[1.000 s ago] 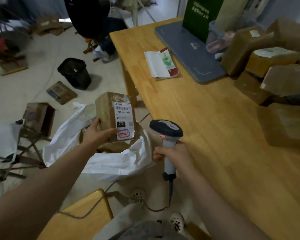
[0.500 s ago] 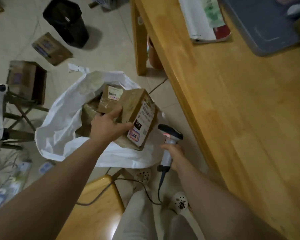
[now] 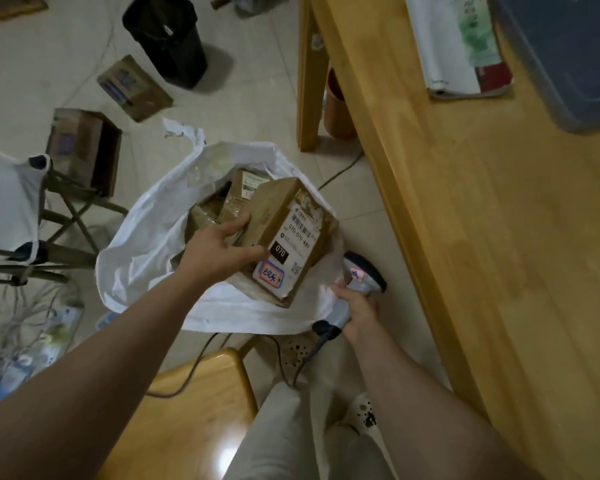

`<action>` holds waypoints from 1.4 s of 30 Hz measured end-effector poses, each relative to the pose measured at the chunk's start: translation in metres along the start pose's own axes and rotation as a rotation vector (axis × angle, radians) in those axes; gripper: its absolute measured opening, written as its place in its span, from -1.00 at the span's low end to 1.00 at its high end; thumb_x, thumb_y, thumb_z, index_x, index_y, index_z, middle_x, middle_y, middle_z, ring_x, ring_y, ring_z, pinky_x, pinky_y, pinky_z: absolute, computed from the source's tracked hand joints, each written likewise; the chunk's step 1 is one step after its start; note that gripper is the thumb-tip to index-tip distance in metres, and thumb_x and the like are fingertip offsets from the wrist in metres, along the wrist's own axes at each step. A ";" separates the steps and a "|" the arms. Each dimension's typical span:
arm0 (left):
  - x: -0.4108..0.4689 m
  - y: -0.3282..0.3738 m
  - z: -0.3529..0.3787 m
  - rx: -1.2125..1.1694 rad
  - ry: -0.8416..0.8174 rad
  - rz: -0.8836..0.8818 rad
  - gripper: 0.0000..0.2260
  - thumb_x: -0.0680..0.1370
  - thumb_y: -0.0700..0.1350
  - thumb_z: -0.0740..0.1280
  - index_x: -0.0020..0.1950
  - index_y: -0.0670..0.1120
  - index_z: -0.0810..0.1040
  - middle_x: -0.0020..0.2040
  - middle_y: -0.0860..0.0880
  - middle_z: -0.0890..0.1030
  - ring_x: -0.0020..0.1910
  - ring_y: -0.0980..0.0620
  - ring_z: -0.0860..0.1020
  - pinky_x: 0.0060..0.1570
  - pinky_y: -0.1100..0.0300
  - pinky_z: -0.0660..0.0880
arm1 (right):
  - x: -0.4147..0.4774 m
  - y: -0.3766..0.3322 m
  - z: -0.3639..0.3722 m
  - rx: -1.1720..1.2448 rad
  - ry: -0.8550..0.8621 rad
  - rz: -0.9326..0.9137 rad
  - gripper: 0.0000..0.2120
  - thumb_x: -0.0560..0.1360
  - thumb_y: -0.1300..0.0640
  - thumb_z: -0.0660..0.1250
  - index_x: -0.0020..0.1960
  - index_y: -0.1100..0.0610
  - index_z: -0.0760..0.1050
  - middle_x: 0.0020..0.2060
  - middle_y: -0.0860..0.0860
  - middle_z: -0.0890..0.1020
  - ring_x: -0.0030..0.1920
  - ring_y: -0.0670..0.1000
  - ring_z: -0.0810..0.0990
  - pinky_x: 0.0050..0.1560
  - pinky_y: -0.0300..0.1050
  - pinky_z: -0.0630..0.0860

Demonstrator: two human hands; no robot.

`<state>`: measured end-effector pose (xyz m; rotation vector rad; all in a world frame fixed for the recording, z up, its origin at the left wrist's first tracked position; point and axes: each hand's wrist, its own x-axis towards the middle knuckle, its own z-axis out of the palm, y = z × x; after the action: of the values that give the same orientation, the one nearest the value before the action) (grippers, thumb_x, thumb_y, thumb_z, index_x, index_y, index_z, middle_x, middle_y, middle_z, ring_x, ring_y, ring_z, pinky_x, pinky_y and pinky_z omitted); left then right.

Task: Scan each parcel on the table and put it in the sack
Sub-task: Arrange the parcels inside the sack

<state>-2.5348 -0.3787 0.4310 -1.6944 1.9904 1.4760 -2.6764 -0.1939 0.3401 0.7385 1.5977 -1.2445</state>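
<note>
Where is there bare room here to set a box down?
The wooden table is bare this side of the booklet and grey tray. Floor tiles between the black bin and table leg are free. The sack is crowded with parcels.

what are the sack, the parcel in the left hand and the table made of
Sack: probably woven plastic, white and matt, crumpling in soft folds. Parcel: brown cardboard, seemingly taped over given its wrinkled sheen, with a paper label. Table: pale wood, smooth and glossy, grain and plank joints visible.
</note>
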 end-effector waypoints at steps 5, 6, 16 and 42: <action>-0.010 0.002 -0.032 0.089 0.040 -0.019 -0.23 0.25 0.16 0.56 0.42 0.18 0.40 0.30 -0.07 0.52 0.21 -0.07 0.53 0.21 -0.01 0.51 | -0.056 -0.033 0.010 -0.006 -0.123 -0.043 -0.62 0.33 0.33 0.47 0.13 0.26 0.52 0.04 0.21 0.62 -0.02 0.20 0.61 0.07 0.14 0.56; -0.012 0.003 -0.041 0.110 0.049 -0.010 -0.17 0.17 0.24 0.54 0.42 0.19 0.40 0.31 -0.07 0.52 0.21 -0.07 0.53 0.23 -0.04 0.50 | -0.070 -0.040 0.010 -0.018 -0.089 -0.096 -0.66 0.32 0.34 0.47 0.07 0.22 0.53 0.00 0.18 0.63 -0.06 0.18 0.61 0.03 0.11 0.57; -0.003 0.018 -0.077 0.309 0.277 0.029 -0.27 0.27 0.32 0.45 0.41 0.22 0.41 0.28 -0.20 0.42 0.26 -0.19 0.41 0.21 -0.06 0.47 | -0.126 -0.074 0.007 -0.141 0.046 -0.432 -0.65 0.35 0.36 0.48 0.11 0.20 0.55 -0.08 -0.01 0.59 -0.06 0.02 0.55 0.03 -0.08 0.45; 0.058 -0.003 0.017 0.547 0.079 -0.144 -0.50 0.37 0.25 0.43 0.22 0.05 0.51 0.34 -0.24 0.32 0.40 -0.28 0.18 0.32 -0.13 0.31 | -0.121 -0.078 0.027 -0.263 -0.038 -0.389 -0.64 0.31 0.34 0.51 0.08 0.18 0.56 -0.07 0.02 0.66 -0.05 -0.02 0.63 -0.02 -0.09 0.57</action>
<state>-2.5607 -0.4052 0.3838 -1.6182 2.0104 0.7300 -2.6911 -0.2327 0.4806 0.2427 1.8862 -1.2731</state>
